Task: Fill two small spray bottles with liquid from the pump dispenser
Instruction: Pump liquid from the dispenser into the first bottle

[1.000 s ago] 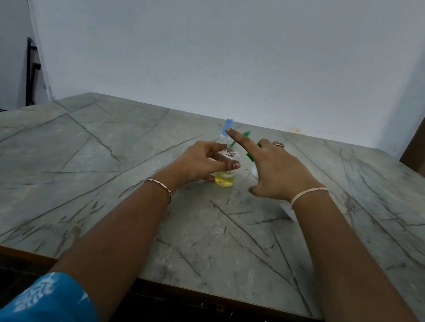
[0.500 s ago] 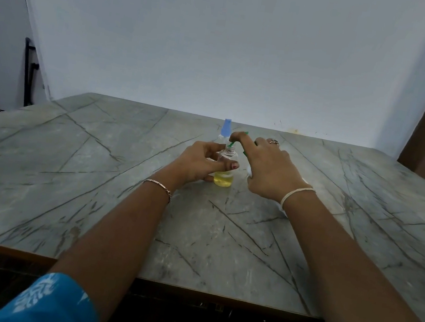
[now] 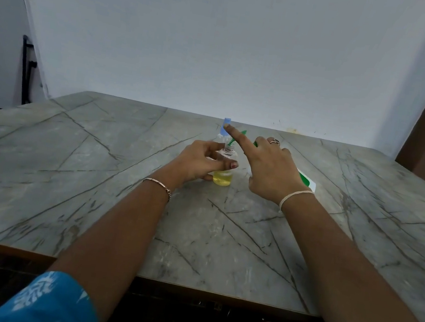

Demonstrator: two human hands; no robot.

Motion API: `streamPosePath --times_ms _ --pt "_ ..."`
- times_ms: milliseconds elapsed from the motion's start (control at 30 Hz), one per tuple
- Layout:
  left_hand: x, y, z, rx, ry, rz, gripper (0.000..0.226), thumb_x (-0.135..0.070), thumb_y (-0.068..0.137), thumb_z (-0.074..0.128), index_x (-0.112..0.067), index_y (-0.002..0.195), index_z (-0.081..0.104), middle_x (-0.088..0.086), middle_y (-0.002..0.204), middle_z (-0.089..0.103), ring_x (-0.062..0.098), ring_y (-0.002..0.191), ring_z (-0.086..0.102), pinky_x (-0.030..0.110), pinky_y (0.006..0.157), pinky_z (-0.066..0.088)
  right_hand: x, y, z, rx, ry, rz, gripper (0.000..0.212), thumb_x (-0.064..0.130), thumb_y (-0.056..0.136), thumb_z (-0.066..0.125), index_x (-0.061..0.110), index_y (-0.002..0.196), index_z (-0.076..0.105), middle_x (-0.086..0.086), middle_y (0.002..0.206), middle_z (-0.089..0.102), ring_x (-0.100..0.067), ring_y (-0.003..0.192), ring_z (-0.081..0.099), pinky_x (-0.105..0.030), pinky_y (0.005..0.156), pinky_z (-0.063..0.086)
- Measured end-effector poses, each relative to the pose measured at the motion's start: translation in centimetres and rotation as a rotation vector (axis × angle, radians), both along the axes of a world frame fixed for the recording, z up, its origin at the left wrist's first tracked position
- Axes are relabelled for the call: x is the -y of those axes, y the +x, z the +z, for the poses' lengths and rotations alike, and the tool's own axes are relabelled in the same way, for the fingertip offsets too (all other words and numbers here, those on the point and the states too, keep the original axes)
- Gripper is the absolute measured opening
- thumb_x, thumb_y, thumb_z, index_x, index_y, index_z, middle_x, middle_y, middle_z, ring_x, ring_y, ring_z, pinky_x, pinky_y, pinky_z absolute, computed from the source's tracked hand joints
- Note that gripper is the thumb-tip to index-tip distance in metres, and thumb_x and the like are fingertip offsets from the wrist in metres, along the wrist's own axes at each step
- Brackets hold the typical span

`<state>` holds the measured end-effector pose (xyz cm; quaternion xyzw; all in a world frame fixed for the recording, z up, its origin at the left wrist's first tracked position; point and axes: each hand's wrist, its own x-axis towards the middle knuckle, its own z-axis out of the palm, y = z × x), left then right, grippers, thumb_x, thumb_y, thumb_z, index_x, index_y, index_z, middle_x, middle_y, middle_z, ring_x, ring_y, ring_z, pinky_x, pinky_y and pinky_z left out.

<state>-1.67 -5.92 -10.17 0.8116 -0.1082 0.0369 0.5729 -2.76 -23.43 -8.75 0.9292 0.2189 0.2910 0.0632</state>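
pump dispenser mostly hidden behind right hand

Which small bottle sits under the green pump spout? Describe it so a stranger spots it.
On the grey veined stone table, look near its middle. The small clear bottle gripped by the left hand is uncapped with yellow liquid at its bottom; the bottle behind it wears a blue cap.

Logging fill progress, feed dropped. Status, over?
Left hand grips small bottle, uncapped, yellow liquid low. Right hand over pump dispenser, index finger extended, green spout at the bottle's neck. Blue-capped bottle stands behind. Nothing in the way.
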Motion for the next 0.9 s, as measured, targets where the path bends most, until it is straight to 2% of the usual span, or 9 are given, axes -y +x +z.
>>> streamPosePath --times_ms 67,200,300,400,567,667,800,900 --pt "0.01 -0.09 0.04 0.001 -0.013 0.0 0.068 -0.031 0.075 0.079 -0.012 0.134 0.051 0.003 0.108 0.066 0.018 0.103 0.064 0.037 0.079 0.059 -0.07 -0.01 0.04 -0.006 -0.001 -0.01 0.114 0.011 0.075 0.067 0.042 0.147 -0.016 -0.009 0.104 0.051 -0.029 0.099 0.05 -0.042 0.079 0.048" --pt "0.12 -0.29 0.19 -0.003 -0.014 -0.015 0.052 -0.029 0.075 0.079 -0.017 0.122 0.061 0.005 0.107 0.067 0.015 0.099 0.066 0.027 0.069 0.059 -0.09 0.1 0.22 -0.046 0.029 -0.02 0.095 0.011 0.073 0.068 0.037 0.143 0.009 -0.008 0.105 0.053 -0.03 0.103 0.05 -0.042 0.081 0.047" --pt "0.21 -0.38 0.26 -0.004 -0.013 -0.006 0.04 -0.028 0.076 0.079 -0.028 0.109 0.057 0.006 0.109 0.066 0.016 0.099 0.065 0.033 0.074 0.06 -0.44 0.21 0.33 -0.048 0.048 -0.007 0.086 0.009 0.074 0.068 0.034 0.14 0.018 -0.008 0.107 0.053 -0.031 0.105 0.05 -0.043 0.082 0.046" --pt "0.26 -0.62 0.33 0.002 -0.001 0.001 0.05 -0.029 0.076 0.078 -0.023 0.121 0.056 0.007 0.111 0.066 0.019 0.102 0.064 0.038 0.08 0.059 -0.67 0.22 0.49 -0.048 0.057 -0.002 0.08 0.009 0.074 0.068 0.032 0.136 0.023 -0.009 0.109 0.053 -0.031 0.107 0.049 -0.043 0.083 0.045" --pt "0.24 -0.63 0.4 0.001 0.012 0.005 0.063 -0.029 0.076 0.077 -0.014 0.132 0.053 0.006 0.112 0.065 0.02 0.1 0.065 0.041 0.081 0.058 -0.66 0.37 0.4 -0.037 0.059 -0.006 0.082 0.01 0.074 0.068 0.032 0.138 0.022 -0.009 0.111 0.054 -0.031 0.108 0.049 -0.044 0.085 0.046" --pt "0.2 -0.51 0.34 -0.004 0.003 0.007 0.068 -0.029 0.077 0.077 -0.012 0.136 0.048 0.004 0.114 0.064 0.011 0.095 0.063 0.031 0.073 0.059 -0.37 0.44 0.12 -0.028 0.038 -0.015 0.092 0.01 0.075 0.067 0.037 0.144 0.013 -0.009 0.11 0.053 -0.031 0.107 0.049 -0.044 0.084 0.046" --pt "0.2 -0.54 0.4 -0.009 0.017 0.011 0.076 -0.032 0.076 0.077 -0.011 0.14 0.044 0.003 0.117 0.063 0.017 0.105 0.062 0.032 0.075 0.059 0.01 0.27 0.09 -0.013 0.011 -0.001 0.097 0.01 0.078 0.063 0.043 0.149 0.005 -0.01 0.108 0.051 -0.03 0.104 0.049 -0.043 0.083 0.045" --pt "0.25 -0.64 0.46 -0.004 0.027 0.016 0.074 -0.031 0.076 0.076 -0.01 0.14 0.044 0.004 0.117 0.062 0.018 0.104 0.061 0.032 0.076 0.059 -0.07 0.29 0.09 -0.01 0.005 -0.004 0.095 0.01 0.078 0.064 0.042 0.148 0.009 -0.011 0.109 0.051 -0.03 0.105 0.049 -0.044 0.083 0.046"
